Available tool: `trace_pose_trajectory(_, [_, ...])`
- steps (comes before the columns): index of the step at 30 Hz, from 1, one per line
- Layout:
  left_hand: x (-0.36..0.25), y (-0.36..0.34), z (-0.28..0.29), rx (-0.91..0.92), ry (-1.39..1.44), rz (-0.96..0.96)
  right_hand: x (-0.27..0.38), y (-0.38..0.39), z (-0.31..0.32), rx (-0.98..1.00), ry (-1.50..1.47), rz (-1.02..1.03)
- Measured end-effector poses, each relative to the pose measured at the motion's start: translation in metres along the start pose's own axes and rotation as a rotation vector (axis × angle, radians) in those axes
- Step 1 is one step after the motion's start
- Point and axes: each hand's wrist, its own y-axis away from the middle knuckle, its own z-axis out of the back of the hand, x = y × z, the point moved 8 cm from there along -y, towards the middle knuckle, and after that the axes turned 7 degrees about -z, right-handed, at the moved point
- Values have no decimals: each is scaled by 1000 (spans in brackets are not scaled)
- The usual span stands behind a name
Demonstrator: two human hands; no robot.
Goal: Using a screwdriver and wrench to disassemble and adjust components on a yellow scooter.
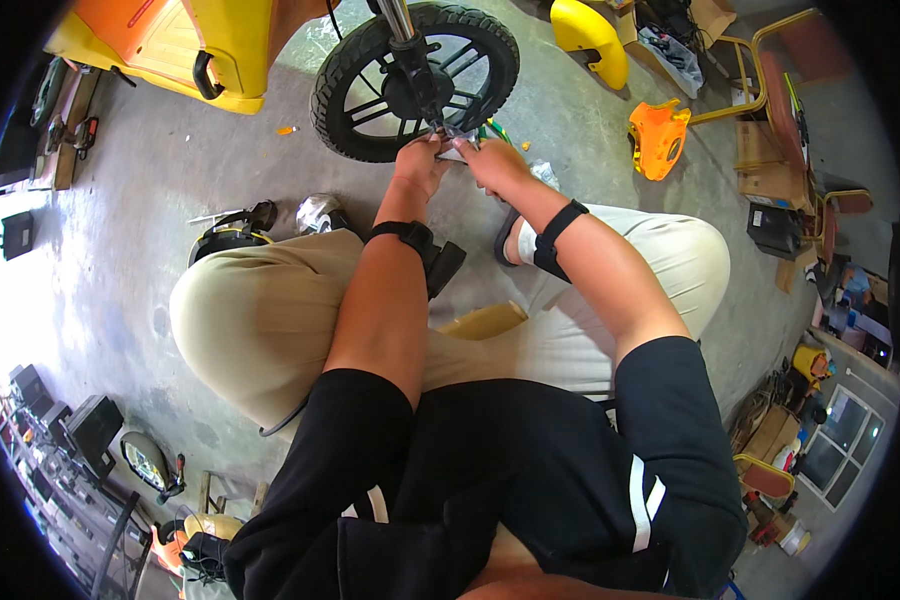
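My left hand (422, 165) and my right hand (495, 168) are close together at the lower end of a fork leg (425, 95), beside a black-tyred wheel (332, 115) with dark spokes. Fingers on both hands are closed. Between them shows a small pale, shiny piece (452, 154), too small to name. Bits of green and yellow (494, 130) stick out just beyond my right hand. A crumpled clear plastic wrapper (544, 173) lies on the floor to the right of that hand.
Yellow bodywork (235, 60) stands at the far left. A yellow fender (592, 42) and an orange panel (658, 140) lie at the right, near chairs and cardboard boxes (770, 160). By my left knee are a black strapped item (235, 230) and a plastic-wrapped part (320, 213).
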Motion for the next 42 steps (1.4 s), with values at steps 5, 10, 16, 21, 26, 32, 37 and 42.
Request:
trace_pose_trajectory(5, [0,-4,2,21,-38,9,0,0,-4,66,-92,-51])
trace_pose_trajectory(10, [-2,0,1,-24,-50,20,0,-1,-4,62,-59,-58])
trace_pose_trajectory(16, [-3,1,-1,-34,-96,14,2,5,3,-17,-59,-5])
trace_pose_trajectory(21, [-1,-3,3,-17,-65,23,7,10,4,-56,-7,-11])
trace_pose_trajectory(26, [0,-3,2,-23,-41,40,10,14,6,-70,53,-26])
trace_pose_trajectory(32, [-2,1,-1,-22,-39,33,11,13,7,-83,86,-20])
trace_pose_trajectory(37, [-3,-2,2,-39,-43,11,2,0,2,-124,61,-26])
trace_pose_trajectory(42, [-3,-1,0,-31,-59,23,-1,-11,-1,-190,77,36])
